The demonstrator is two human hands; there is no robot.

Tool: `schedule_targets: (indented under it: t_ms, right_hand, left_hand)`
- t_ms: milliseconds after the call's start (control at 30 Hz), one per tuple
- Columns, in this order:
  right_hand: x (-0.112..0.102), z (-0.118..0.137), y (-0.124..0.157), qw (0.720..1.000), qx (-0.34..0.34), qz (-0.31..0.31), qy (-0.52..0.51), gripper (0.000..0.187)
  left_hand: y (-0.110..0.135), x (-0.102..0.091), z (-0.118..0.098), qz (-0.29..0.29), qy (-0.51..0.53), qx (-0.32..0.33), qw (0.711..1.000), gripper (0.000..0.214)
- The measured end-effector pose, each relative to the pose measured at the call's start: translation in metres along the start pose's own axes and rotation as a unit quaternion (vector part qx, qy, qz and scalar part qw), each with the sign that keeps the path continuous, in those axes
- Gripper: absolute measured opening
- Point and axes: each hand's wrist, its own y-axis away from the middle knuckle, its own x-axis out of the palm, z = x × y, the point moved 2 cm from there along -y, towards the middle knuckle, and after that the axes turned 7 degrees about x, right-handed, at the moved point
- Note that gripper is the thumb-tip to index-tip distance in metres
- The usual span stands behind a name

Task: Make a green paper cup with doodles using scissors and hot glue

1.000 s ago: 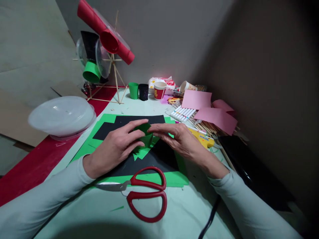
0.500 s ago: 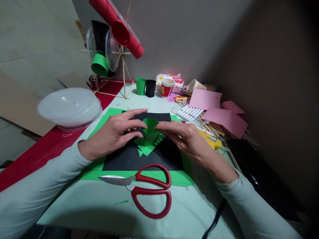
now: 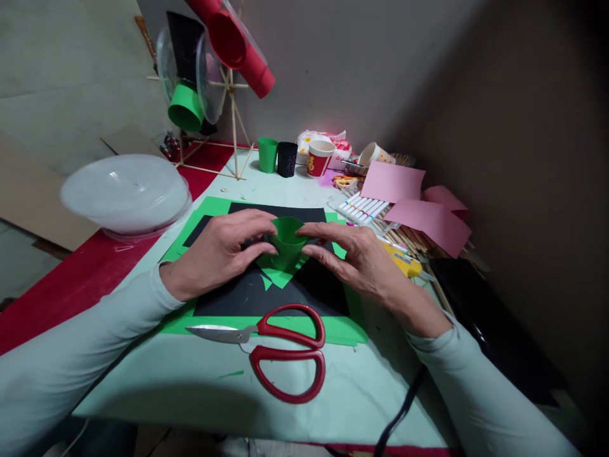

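Observation:
Between my two hands stands a small green paper cup [image 3: 288, 252], its rim pulled a little out of round. My left hand [image 3: 228, 247] grips its left side, thumb low and fingers near the rim. On the opposite side my right hand [image 3: 356, 254] pinches the rim with fingers and thumb. Green paper scraps [image 3: 267, 282] lie under and beside the cup on a black paper sheet [image 3: 228, 301], which rests on green paper [image 3: 333, 330]. Red-handled scissors [image 3: 285, 349] lie on the table, nearer to me, blades pointing left.
A translucent plastic bowl [image 3: 126, 190] stands at left. Behind are a stick frame [image 3: 233, 127] with coloured cups, a green cup [image 3: 267, 155], a black cup [image 3: 287, 158] and a red paper cup [image 3: 320, 158]. Markers [image 3: 364, 208], pink paper [image 3: 392, 181] and a yellow tool [image 3: 402, 260] lie at right.
My left fingers, spread before, have closed in on the cup's side, and my right thumb now shows against it. The whole view has shifted slightly.

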Motion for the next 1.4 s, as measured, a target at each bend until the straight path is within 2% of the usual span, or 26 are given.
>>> schedule_targets:
  t_ms: [133,300,400,467,533,567,667,767,967,1267,1333,1400]
  right_hand:
    - [0.006,0.007,0.001,1.0,-0.008,0.003,0.023,0.036]
    - [0.012,0.011,0.002,0.999,-0.019,-0.013,0.039,0.015]
    - [0.009,0.008,0.001,0.999,-0.013,-0.025,0.03,0.012]
    - [0.006,0.005,0.001,0.999,-0.012,-0.018,0.028,0.012]
    - [0.005,0.002,0.0,1.0,-0.018,-0.004,0.017,0.011]
    - [0.004,0.001,0.0,1.0,-0.019,0.004,0.011,0.011]
    - [0.003,-0.002,0.0,1.0,-0.02,0.021,0.004,0.011]
    - [-0.001,-0.002,0.0,1.0,-0.014,0.025,0.004,0.01]
    - [-0.007,0.001,0.0,1.0,0.015,0.026,0.001,0.01]
    - [0.003,-0.004,0.0,0.999,-0.03,0.023,-0.001,0.014]
    - [0.003,-0.004,0.0,0.999,-0.039,0.022,0.009,0.015]
    - [0.003,-0.003,0.0,0.999,-0.042,0.02,0.015,0.014]
  left_hand:
    - [0.001,0.003,-0.004,-0.005,-0.008,-0.004,1.0,0.007]
    - [0.001,0.007,-0.007,-0.018,0.01,-0.024,0.999,0.018]
    - [0.0,0.002,-0.004,-0.038,0.021,-0.058,0.997,0.035]
    - [0.001,-0.005,-0.001,-0.048,0.011,-0.078,0.996,0.032]
    - [0.006,-0.009,0.0,-0.013,-0.005,-0.071,0.997,0.016]
    - [0.01,-0.009,-0.001,0.031,-0.007,-0.043,0.999,0.018]
    - [0.024,-0.004,-0.006,0.15,-0.038,0.022,0.988,0.039]
    - [0.034,0.002,-0.009,0.212,-0.084,0.024,0.973,0.056]
    - [0.039,0.005,-0.01,0.221,-0.102,0.019,0.97,0.053]
    - [0.037,0.005,-0.012,0.26,-0.112,-0.003,0.959,0.053]
    - [0.036,0.004,-0.011,0.244,-0.105,0.006,0.964,0.05]
    - [0.033,0.001,-0.01,0.189,-0.094,0.014,0.977,0.046]
